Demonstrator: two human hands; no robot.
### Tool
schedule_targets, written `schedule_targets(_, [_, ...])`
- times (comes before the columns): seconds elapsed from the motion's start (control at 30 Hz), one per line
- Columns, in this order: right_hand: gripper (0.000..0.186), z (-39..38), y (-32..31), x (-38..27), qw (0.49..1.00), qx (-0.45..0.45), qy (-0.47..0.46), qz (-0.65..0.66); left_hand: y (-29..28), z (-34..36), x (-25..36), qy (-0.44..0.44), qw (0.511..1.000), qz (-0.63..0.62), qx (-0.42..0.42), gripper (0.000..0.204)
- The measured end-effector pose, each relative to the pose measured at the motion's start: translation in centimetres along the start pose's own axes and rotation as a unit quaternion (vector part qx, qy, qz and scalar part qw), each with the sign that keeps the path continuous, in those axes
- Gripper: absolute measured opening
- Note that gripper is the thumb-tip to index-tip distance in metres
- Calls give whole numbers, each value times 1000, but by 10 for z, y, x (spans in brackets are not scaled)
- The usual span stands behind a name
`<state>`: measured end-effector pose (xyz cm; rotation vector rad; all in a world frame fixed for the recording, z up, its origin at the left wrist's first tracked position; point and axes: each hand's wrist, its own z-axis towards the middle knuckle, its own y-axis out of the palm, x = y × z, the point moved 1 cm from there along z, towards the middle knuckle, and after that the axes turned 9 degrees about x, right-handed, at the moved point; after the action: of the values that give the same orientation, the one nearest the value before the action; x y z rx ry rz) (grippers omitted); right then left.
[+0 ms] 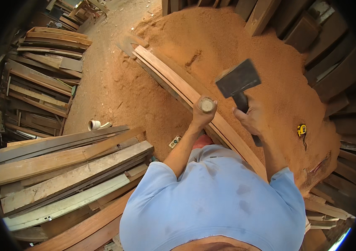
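My left hand is wrapped round a chisel, and the round, pale wooden end of its handle faces up. The blade is hidden below the fist, which stands over a long reddish-brown timber piece with grooves along its length. To the right, my right hand grips the dark handle of a mallet. The broad, dark, rectangular mallet head is raised beside the timber, apart from the chisel. Under the timber runs a darker support board, slanting from upper left to lower right.
Sawdust covers the ground. A yellow tape measure lies at right. Stacked boards stand close at left, with more timber behind and leaning boards at far right. A small socket block lies by my left forearm.
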<state>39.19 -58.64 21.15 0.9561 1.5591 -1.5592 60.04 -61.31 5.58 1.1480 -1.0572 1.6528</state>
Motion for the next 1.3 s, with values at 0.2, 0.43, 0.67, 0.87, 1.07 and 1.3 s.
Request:
schedule_targets(0.2, [20, 8, 23, 5, 981, 109, -163, 8, -9, 5, 8, 3, 999, 14, -52, 14])
schedule_targets(0.43, [20, 28, 13, 51, 993, 36, -97, -52, 4, 8, -10, 22, 999, 31, -32, 11])
schedule_targets(0.67, [17, 33, -5, -36, 939, 176, -222, 196, -5, 0, -5, -18, 999, -9, -50, 14])
schedule_targets(0.87, [27, 39, 22, 39, 971, -110, -41, -206, 5, -3, -20, 10, 999, -45, -23, 18])
schedule_targets(1.07, [30, 38, 28, 76, 996, -42, 78, 0, -9, -6, -16, -20, 998, 25, -57, 16])
schedule_targets(1.3, [27, 39, 56, 243, 963, -83, 191, -174, -38, 5, -10, 49, 971, 146, -182, 46])
